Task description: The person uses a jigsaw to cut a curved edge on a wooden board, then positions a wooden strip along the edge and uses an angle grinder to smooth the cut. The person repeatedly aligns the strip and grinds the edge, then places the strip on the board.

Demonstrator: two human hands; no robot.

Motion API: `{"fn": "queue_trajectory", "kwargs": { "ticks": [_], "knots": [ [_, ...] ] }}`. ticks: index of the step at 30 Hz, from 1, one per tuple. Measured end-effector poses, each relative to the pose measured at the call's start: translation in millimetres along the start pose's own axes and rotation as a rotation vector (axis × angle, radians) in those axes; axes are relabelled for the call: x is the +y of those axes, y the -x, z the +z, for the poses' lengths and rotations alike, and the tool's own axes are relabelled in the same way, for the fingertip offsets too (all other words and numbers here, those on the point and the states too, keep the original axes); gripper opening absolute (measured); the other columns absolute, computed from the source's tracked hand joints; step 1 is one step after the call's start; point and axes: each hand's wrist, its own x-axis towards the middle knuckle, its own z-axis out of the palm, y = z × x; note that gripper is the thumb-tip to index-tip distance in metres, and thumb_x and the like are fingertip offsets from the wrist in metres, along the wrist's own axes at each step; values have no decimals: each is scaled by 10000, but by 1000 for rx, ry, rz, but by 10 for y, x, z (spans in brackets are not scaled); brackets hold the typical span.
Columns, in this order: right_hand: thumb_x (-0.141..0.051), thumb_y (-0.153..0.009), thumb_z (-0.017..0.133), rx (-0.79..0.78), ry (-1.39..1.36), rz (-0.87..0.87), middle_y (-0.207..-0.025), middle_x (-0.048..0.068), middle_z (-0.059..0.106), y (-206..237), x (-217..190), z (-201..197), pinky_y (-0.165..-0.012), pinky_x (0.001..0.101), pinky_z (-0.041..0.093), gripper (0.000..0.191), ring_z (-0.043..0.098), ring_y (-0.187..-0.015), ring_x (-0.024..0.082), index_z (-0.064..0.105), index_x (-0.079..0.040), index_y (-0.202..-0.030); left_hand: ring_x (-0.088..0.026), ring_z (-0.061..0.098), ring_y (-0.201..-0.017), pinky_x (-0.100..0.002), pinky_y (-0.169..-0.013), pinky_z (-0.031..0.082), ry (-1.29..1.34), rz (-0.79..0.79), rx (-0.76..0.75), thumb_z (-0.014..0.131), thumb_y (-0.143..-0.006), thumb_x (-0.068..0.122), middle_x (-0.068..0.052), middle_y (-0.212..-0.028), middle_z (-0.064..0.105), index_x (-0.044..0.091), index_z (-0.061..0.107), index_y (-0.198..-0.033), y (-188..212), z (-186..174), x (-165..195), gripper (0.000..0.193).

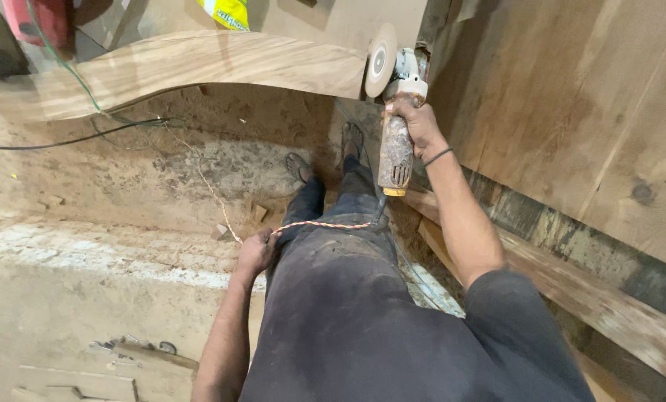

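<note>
— While the right hand [415, 123] grips it, where's the angle grinder [396, 112]?
— Twelve o'clock, fingers clamped round its rusty body; sanding disc [380, 49] at the end of the curved wooden board [184, 63].
— Left hand [255, 251]?
— Nine o'clock of the thigh, fingers closed on the orange twisted cord [325, 225] that runs toward the grinder.
— Underfoot?
— Sawdust-covered floor [124, 186]; sandalled feet [325, 152] at twelve.

Dim, warm indoor light, flat and even; soft shadows under the curved plank [199, 67]. No glare. Wide-angle bend at edges. Focus fair; dusty floor [87, 223] slightly soft.
</note>
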Motion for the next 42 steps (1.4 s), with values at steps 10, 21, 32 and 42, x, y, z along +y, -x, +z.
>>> {"fn": "queue_trajectory", "kwargs": {
  "ticks": [10, 21, 32, 42],
  "knots": [
    [-83, -834, 683, 40, -6, 26, -831, 117, 717, -13, -47, 58, -591, 365, 612, 166, 704, -656, 207, 664, -1, -977, -479, 648, -958, -563, -831, 500, -11, 43, 10, 518, -1015, 439, -281, -939, 693, 46, 674, -937, -6, 4, -35, 430],
    [-68, -854, 728, 8, -18, -42, -793, 99, 680, 35, -14, 134, -570, 358, 577, 153, 674, -638, 199, 661, -12, -980, -479, 649, -965, -564, -826, 500, -22, 32, 19, 523, -1017, 450, -276, -965, 699, 50, 688, -960, 12, -33, -59, 436],
    [-67, -823, 741, 94, -60, -28, -822, 99, 714, 285, 160, -39, -605, 362, 609, 182, 710, -666, 203, 660, -19, -979, -471, 661, -926, -567, -798, 503, -46, 32, 18, 520, -1011, 465, -261, -919, 704, 62, 671, -941, 10, 3, -94, 436],
    [-63, -836, 741, 85, -15, -34, -749, 85, 674, 99, 113, 55, -524, 364, 579, 137, 667, -579, 197, 667, -14, -941, -487, 643, -963, -567, -826, 496, -20, -31, -5, 527, -1005, 469, -277, -957, 695, 62, 680, -979, 37, 25, -111, 435]
  ]
}}
